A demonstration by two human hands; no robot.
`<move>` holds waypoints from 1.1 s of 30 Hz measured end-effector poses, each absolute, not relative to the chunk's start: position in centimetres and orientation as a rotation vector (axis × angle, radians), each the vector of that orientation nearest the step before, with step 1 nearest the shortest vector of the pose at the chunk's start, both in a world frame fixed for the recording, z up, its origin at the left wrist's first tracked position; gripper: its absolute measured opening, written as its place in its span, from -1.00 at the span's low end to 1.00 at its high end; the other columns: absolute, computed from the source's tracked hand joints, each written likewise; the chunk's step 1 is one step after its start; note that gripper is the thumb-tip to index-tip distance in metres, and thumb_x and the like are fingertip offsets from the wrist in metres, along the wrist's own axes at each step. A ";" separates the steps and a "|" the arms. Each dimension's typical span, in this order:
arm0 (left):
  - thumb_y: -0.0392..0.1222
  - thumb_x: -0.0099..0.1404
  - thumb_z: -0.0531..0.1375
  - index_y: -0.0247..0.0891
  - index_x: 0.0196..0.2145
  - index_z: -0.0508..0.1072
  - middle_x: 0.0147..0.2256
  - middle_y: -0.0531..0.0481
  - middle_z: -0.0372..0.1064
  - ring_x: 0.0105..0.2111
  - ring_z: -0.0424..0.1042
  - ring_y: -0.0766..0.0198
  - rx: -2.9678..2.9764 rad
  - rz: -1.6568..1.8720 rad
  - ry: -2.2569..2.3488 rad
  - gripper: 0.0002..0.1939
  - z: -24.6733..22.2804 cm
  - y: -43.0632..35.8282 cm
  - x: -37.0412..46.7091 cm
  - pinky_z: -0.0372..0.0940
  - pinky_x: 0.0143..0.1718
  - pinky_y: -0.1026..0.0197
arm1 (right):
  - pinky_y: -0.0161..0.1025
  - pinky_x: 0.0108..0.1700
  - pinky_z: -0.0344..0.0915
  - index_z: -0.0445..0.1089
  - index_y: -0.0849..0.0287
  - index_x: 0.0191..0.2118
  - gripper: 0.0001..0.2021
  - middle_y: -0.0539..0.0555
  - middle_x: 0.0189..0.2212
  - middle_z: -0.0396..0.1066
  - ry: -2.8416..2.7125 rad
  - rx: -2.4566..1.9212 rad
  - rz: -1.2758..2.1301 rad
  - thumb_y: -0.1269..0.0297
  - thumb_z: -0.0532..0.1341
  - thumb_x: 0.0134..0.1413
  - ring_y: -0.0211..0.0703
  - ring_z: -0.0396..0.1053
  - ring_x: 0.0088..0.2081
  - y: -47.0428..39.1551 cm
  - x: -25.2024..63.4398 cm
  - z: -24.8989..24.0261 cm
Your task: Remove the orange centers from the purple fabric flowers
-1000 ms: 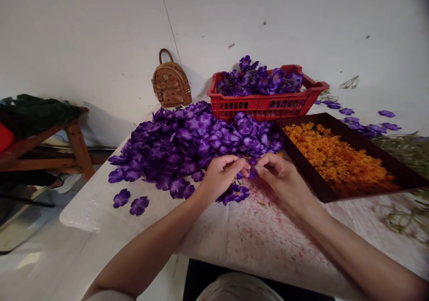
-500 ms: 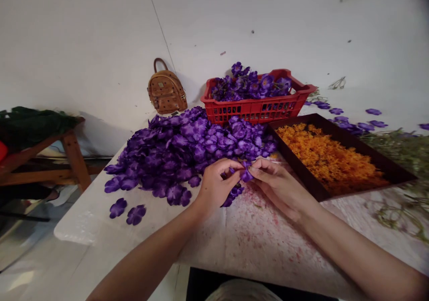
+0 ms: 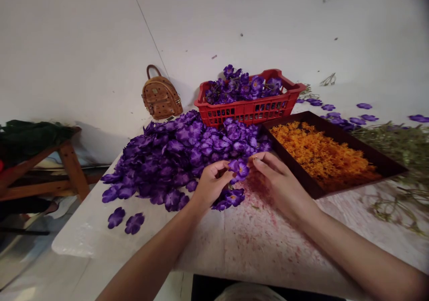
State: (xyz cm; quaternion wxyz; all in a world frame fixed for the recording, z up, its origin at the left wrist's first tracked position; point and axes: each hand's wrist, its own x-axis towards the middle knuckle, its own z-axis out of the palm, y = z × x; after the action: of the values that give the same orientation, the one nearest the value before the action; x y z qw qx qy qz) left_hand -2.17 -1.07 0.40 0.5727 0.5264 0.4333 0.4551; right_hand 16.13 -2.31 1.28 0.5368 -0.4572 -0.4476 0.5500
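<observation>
My left hand (image 3: pixel 212 184) is closed, thumb and fingers pinching a purple artificial flower (image 3: pixel 239 169) with a yellow-orange centre. More purple blooms (image 3: pixel 231 198) hang below that hand. Just right of the flower, apart from it, my right hand (image 3: pixel 284 180) has thumb and forefinger pressed together; whether something small is between them I cannot make out. Behind my left hand lies a big heap of purple petal pieces (image 3: pixel 161 158). A dark tray (image 3: pixel 315 192) beside my right hand holds orange, feathery flower centres (image 3: pixel 321 153).
A red plastic basket (image 3: pixel 248 115) of finished-looking purple flowers stands at the back. Left of it, a brown mini backpack (image 3: pixel 161 97) leans on the wall. Green stems (image 3: pixel 398 144) lie at the right. Two loose petal pieces (image 3: pixel 134 223) rest near the table's left edge.
My hands were together at the flower; now the right hand has drawn away to the right. The flower stays in my left hand, its centre facing me. The view has shifted slightly.
</observation>
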 end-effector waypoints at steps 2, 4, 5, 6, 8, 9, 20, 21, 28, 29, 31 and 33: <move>0.01 0.13 0.42 -0.29 -0.35 0.53 -0.45 0.04 0.42 -0.46 0.30 0.37 1.248 1.065 1.025 -0.69 0.5 -1.1 -2.2 0.18 -0.38 0.30 | -0.09 -0.08 0.30 0.39 0.03 -0.25 -0.77 0.03 -0.27 0.41 -1.255 -1.114 1.096 0.01 0.31 0.20 -0.07 0.37 -0.19 -2.4 16.4 1.6; 0.04 0.14 0.42 -0.28 -0.35 0.52 -0.44 0.04 0.41 -0.45 0.31 0.36 1.259 1.062 1.033 -0.67 0.5 -1.0 -2.3 0.18 -0.38 0.29 | -0.08 -0.09 0.31 0.38 0.03 -0.22 -0.82 0.03 -0.27 0.41 -1.404 -1.116 0.952 0.09 0.32 0.19 -0.06 0.38 -0.20 -2.5 16.5 1.9; 0.06 0.14 0.42 -0.28 -0.36 0.52 -0.44 0.05 0.40 -0.46 0.29 0.37 1.256 1.055 1.036 -0.66 0.5 -1.0 -2.4 0.17 -0.39 0.29 | -0.06 -0.07 0.32 0.38 0.02 -0.20 -0.81 0.05 -0.25 0.42 -1.459 -1.116 0.910 0.12 0.35 0.15 -0.04 0.39 -0.18 -2.5 16.5 2.0; 0.08 0.15 0.42 -0.28 -0.36 0.51 -0.46 0.07 0.37 -0.49 0.26 0.38 1.243 1.046 1.036 -0.64 0.5 -0.9 -2.4 0.15 -0.41 0.30 | -0.03 -0.04 0.33 0.39 0.02 -0.16 -0.77 0.06 -0.22 0.43 -1.501 -1.118 0.884 0.14 0.38 0.10 0.00 0.41 -0.15 -2.6 16.4 2.1; 0.12 0.15 0.43 -0.27 -0.34 0.50 -0.51 0.12 0.30 -0.54 0.19 0.42 1.204 1.017 1.029 -0.60 0.4 -0.8 -2.5 0.09 -0.45 0.31 | 0.03 0.03 0.35 0.40 0.00 -0.04 -0.62 0.09 -0.15 0.46 -1.550 -1.126 0.896 0.16 0.43 0.01 0.08 0.43 -0.07 -2.6 16.1 2.0; 0.15 0.15 0.43 -0.27 -0.33 0.50 -0.53 0.14 0.27 -0.55 0.17 0.43 1.188 0.999 1.024 -0.58 0.3 -0.8 -2.6 0.08 -0.47 0.31 | 0.06 0.06 0.36 0.39 0.00 0.02 -0.53 0.11 -0.11 0.47 -1.555 -1.127 0.940 0.16 0.44 -0.03 0.11 0.44 -0.03 -2.6 16.0 1.9; 0.14 0.11 0.44 -0.27 -0.36 0.46 -0.48 0.12 0.26 -0.50 0.18 0.40 1.199 0.886 0.940 -0.57 0.0 -0.7 -2.5 0.10 -0.41 0.30 | -0.15 -0.25 0.31 0.39 0.03 -0.27 -0.89 0.02 -0.35 0.47 -1.657 -1.102 0.963 0.21 0.32 0.13 -0.08 0.39 -0.31 -2.8 15.6 2.0; 0.14 0.12 0.43 -0.27 -0.36 0.46 -0.50 0.14 0.23 -0.51 0.15 0.41 1.211 0.877 0.937 -0.58 0.1 -0.7 -2.6 0.08 -0.43 0.30 | -0.15 -0.25 0.29 0.39 0.03 -0.28 -0.93 0.02 -0.36 0.46 -1.678 -1.096 0.913 0.22 0.29 0.17 -0.09 0.37 -0.32 -2.8 15.7 2.0; 0.07 0.21 0.37 -0.27 -0.40 0.47 -0.47 0.08 0.31 -0.46 0.25 0.36 1.303 0.924 0.972 -0.67 0.7 -1.0 -2.5 0.17 -0.35 0.26 | -0.14 -0.28 0.22 0.38 0.03 -0.34 -0.89 0.01 -0.42 0.41 -1.690 -1.111 0.830 0.21 0.25 0.23 -0.09 0.33 -0.35 -2.7 16.1 1.7; 0.04 0.24 0.35 -0.27 -0.38 0.50 -0.44 0.06 0.36 -0.42 0.31 0.34 1.293 0.958 0.973 -0.70 0.7 -1.1 -2.5 0.21 -0.30 0.25 | -0.15 -0.30 0.20 0.37 0.03 -0.37 -0.87 0.00 -0.45 0.38 -1.655 -1.124 0.852 0.21 0.25 0.22 -0.10 0.30 -0.37 -2.6 16.1 1.6; -0.02 0.27 0.34 -0.26 -0.29 0.56 -0.37 0.03 0.45 -0.33 0.40 0.30 1.234 1.025 0.970 -0.77 0.6 -1.2 -2.5 0.27 -0.21 0.24 | -0.16 -0.31 0.16 0.35 0.04 -0.41 -0.82 -0.02 -0.48 0.34 -1.561 -1.126 0.958 0.17 0.27 0.21 -0.12 0.26 -0.40 -2.3 16.3 1.5; -0.09 0.25 0.36 -0.24 -0.23 0.60 -0.29 -0.01 0.52 -0.26 0.47 0.27 1.165 1.078 0.954 -0.80 0.3 -1.2 -2.5 0.31 -0.14 0.22 | -0.17 -0.30 0.16 0.32 0.05 -0.43 -0.76 -0.04 -0.48 0.31 -1.422 -1.095 1.121 0.10 0.31 0.17 -0.14 0.23 -0.40 -2.1 16.4 1.4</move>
State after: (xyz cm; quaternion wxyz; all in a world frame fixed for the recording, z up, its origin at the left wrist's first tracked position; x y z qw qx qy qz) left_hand -2.46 -1.20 0.34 0.6011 0.5025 0.4118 0.4654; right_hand 16.38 -2.13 1.38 0.4905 -0.4509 -0.5857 0.4615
